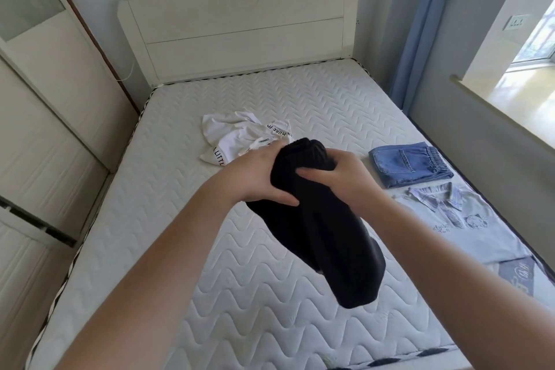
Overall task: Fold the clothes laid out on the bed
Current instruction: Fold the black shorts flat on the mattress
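Black fabric is what we are holding: the black garment point(318, 219) is hanging above the mattress point(246, 294), our left hand point(255, 177) and right hand point(342, 177) both curling round its upper end (thumbs pressing in front). White crumpled shirt point(240, 138) is lying beyond; folded jeans point(408, 164) and a pale printed shirt point(456, 219) are sitting to the right.

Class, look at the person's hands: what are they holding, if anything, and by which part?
Both hands, left hand and right hand, grip the black garment at its bunched upper end; the rest hangs down above the mattress.
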Demonstrator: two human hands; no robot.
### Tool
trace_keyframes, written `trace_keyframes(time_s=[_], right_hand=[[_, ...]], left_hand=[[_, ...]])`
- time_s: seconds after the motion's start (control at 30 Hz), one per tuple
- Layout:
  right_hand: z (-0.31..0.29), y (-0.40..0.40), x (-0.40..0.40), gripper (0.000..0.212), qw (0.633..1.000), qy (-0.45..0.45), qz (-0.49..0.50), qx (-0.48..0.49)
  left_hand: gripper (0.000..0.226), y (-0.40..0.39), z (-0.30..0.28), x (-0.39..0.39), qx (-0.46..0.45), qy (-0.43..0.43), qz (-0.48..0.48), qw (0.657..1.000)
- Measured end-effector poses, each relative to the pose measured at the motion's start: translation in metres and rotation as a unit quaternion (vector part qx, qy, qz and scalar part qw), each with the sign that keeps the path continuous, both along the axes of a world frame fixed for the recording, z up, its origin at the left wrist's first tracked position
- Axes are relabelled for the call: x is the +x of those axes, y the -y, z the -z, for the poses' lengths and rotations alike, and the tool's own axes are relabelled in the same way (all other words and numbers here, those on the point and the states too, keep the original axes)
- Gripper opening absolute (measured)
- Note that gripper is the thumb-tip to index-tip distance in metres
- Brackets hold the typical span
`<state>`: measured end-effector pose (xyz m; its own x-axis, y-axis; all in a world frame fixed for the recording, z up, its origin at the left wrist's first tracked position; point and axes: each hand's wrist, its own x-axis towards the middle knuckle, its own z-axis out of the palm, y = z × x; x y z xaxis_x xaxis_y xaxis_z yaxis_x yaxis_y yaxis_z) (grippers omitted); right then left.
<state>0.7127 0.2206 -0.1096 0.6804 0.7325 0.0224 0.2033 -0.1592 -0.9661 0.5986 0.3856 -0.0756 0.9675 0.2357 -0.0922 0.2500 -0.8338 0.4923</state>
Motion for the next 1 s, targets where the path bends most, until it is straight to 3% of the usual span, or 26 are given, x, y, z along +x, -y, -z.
trace_keyframes(time_s=[0.2,0.3,0.47,0.6,0.73,0.87,1.0], right_hand=[[0.025,0.026,0.014,0.027,1.0,-0.011,-0.019,0.011],[0.058,0.044,0.023,0.022,0.992,-0.108,-0.02,0.055],[0.137,0.059,0.036,0.05,0.974,-0.209,0.044,-0.072],[0.178,0.059,0.025,0.054,0.955,-0.246,0.037,-0.163],[0.187,0.049,0.011,0.063,0.944,-0.282,0.018,-0.173],[0.181,0.043,0.014,0.062,0.936,-0.31,0.069,-0.15],[0.192,0.046,0.025,0.07,0.915,-0.352,0.066,-0.185]], left_hand=[[0.057,0.013,0.029,0.023,-0.016,0.039,-0.033,0.999],[0.053,0.015,0.032,0.026,-0.031,0.041,-0.032,0.998],[0.058,0.018,0.014,0.028,-0.056,0.029,-0.036,0.997],[0.055,0.017,-0.017,0.022,-0.039,0.023,-0.01,0.999],[0.056,0.013,-0.042,0.016,-0.011,0.026,-0.009,1.0],[0.034,0.006,-0.06,0.009,0.035,0.029,0.006,0.999],[0.03,0.005,-0.069,0.007,0.053,0.042,0.014,0.998]])
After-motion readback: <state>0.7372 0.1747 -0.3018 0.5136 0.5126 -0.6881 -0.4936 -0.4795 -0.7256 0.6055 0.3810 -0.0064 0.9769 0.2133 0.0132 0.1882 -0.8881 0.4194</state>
